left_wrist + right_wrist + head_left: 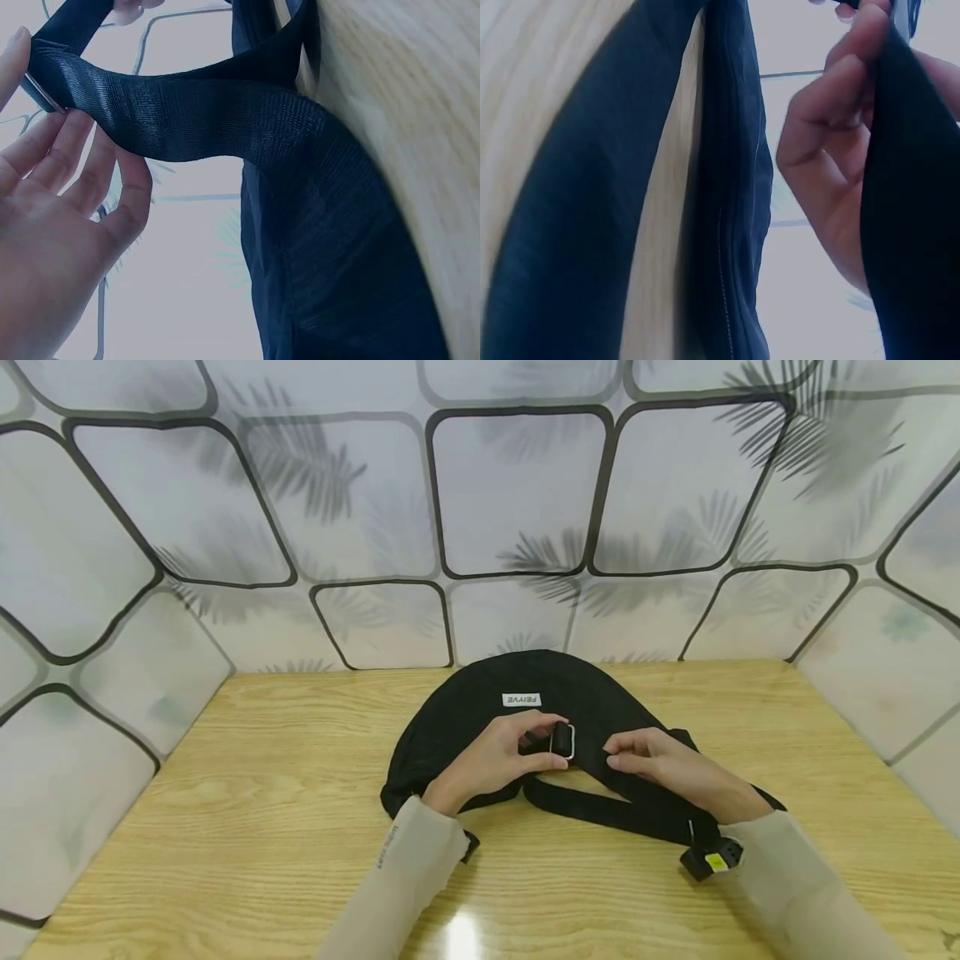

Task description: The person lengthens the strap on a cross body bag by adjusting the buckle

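Observation:
A black crescent-shaped bag (480,702) with a white label lies on the wooden table. My left hand (502,752) pinches a metal strap buckle (562,741) between thumb and fingers, above the bag's front. Black webbing strap (180,112) runs from that buckle past the left fingers to the bag in the left wrist view. To the right, my right hand (660,760) pinches the strap (922,202), with fingers and thumb on either side of it. Part of the right hand is hidden behind the strap in the right wrist view.
The wooden table (262,810) carries the bag. A patterned cloth backdrop (517,493) rises behind and on both sides. A loop of strap (600,807) lies across the table in front of the bag, passing near the right wrist.

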{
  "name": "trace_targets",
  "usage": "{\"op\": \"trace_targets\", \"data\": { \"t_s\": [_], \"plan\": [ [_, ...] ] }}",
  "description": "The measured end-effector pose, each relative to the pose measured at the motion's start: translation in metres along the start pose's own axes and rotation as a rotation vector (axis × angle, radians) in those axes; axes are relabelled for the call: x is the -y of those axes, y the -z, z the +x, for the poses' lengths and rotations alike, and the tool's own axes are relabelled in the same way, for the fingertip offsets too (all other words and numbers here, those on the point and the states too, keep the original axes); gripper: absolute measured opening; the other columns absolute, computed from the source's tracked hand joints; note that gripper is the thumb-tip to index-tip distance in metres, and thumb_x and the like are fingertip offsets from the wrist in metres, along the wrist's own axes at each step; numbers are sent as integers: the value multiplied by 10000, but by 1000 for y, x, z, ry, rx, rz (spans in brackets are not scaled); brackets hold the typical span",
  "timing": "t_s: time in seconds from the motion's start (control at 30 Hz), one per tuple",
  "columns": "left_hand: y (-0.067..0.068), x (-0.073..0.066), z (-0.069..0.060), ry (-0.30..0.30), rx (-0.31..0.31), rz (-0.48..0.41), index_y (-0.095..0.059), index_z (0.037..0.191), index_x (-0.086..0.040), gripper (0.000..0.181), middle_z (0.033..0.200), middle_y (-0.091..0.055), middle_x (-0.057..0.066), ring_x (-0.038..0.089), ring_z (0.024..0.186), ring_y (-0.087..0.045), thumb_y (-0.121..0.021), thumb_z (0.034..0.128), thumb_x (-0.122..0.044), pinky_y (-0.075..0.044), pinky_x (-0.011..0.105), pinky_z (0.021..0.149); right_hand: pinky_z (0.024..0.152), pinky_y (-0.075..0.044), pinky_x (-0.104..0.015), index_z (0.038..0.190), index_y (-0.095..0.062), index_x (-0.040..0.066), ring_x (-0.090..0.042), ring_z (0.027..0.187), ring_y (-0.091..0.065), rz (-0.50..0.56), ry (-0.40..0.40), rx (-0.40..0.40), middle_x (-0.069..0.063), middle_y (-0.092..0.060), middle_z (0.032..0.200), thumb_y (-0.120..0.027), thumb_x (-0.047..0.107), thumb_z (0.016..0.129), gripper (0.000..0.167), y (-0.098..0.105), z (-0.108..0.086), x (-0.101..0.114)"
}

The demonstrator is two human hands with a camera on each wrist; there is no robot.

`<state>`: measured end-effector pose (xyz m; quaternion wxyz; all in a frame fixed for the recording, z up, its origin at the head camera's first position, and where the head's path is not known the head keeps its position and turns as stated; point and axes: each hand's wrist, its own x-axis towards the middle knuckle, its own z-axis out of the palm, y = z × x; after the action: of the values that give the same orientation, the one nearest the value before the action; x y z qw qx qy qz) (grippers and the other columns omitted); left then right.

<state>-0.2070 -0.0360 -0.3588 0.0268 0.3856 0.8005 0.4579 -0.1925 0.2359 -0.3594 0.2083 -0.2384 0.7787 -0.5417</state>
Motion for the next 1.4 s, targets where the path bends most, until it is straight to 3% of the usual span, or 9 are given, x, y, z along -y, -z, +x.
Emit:
{"op": "trace_targets", "data": {
  "t_s": [0.2,0.47,0.73,0.9,1.13,1.3,1.4],
  "plan": [
    [-2,-1,0,30,6,-36,-634,1347,-51,449,1154,-677,50,164,1043,-606,-767,933,-163,-487,298,884,749,-425,-263,1031,-571,-92,-147,769,-524,-29,49,-23,24,-544,799,-515,66,1061,171,-3,2,0],
    [-10,-4,3,45,50,-97,-673,1234,-53,339,1074,-685,44,127,983,-617,-773,926,-154,-497,279,834,814,-462,-271,1021,-626,-47,-152,835,-575,36,74,-49,-4,-628,886,-525,80,1061,168,-15,17,6],
    [-6,-3,3,26,38,-87,-681,1203,-57,308,1053,-683,28,111,981,-619,-773,926,-154,-502,302,867,827,-492,-275,1096,-611,-83,-182,870,-632,30,-2,-20,-59,-679,890,-529,102,1060,205,-9,11,6],
    [-4,-3,3,22,16,-44,-676,1217,-61,320,1066,-680,28,125,997,-617,-770,931,-169,-493,284,884,775,-441,-271,1059,-614,-100,-146,817,-539,-28,-40,-15,13,-594,803,-527,83,1054,202,-2,2,4],
    [-9,-3,5,35,45,-79,-676,1148,-56,259,1045,-686,40,150,975,-629,-771,927,-151,-498,268,832,766,-416,-286,1061,-618,-87,-158,760,-501,-54,10,-50,3,-530,769,-520,82,1063,195,-5,6,9],
    [-14,-5,6,62,71,-110,-675,1153,-63,265,1034,-679,29,159,956,-629,-774,925,-158,-491,251,761,878,-446,-341,1022,-645,-48,-195,854,-577,-6,17,-70,-30,-624,851,-529,99,1063,192,-13,16,12],
    [-12,-4,4,75,91,-100,-658,1199,-57,343,1042,-665,23,153,967,-621,-802,899,-139,-491,258,798,909,-442,-365,1013,-648,-25,-212,907,-577,9,1,-98,-45,-641,897,-538,107,1058,178,-15,17,14]
  ]
}}
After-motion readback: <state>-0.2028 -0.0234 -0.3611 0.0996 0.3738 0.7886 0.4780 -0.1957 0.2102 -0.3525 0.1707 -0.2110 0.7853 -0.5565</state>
